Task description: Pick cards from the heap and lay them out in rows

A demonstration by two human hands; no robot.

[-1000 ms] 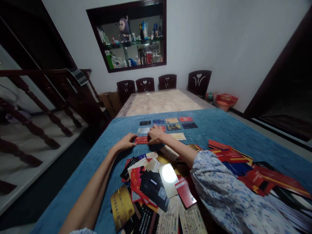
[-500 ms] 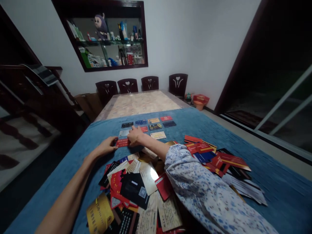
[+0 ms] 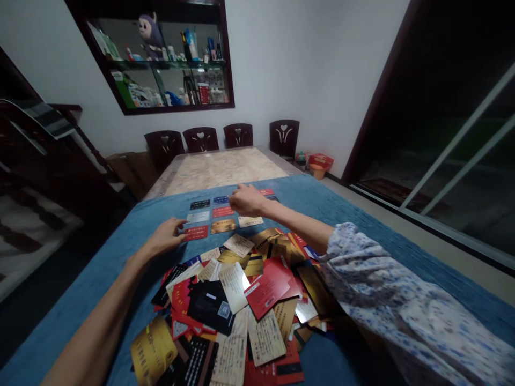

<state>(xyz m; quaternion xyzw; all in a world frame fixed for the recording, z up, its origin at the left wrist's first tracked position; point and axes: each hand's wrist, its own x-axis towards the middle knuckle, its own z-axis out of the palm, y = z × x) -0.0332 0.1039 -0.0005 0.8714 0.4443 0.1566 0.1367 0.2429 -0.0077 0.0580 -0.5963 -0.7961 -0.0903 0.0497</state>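
My left hand (image 3: 171,236) rests on the blue cloth, fingers curved and apart, its tips at the left edge of a red bank card (image 3: 196,232). Over the laid-out rows, my right hand (image 3: 247,200) has its fingers curled downward and covers some cards there; what lies under its fingertips is hidden. Around the hands lie a black card (image 3: 200,204), a blue card (image 3: 221,200), a pale card (image 3: 198,216), a second red card (image 3: 223,212), a gold card (image 3: 223,225) and a cream card (image 3: 250,221).
Nearer to me spreads a loose heap of overlapping cards, with a black card (image 3: 211,305) and a large gold card (image 3: 153,351) on it. The blue cloth (image 3: 338,214) covers the near table; the bare tabletop (image 3: 225,166) and several chairs (image 3: 284,138) are beyond.
My right hand has left the front red card and moved up and to the right over the farther rows. My left hand stays beside the red card. The view has shifted slightly.
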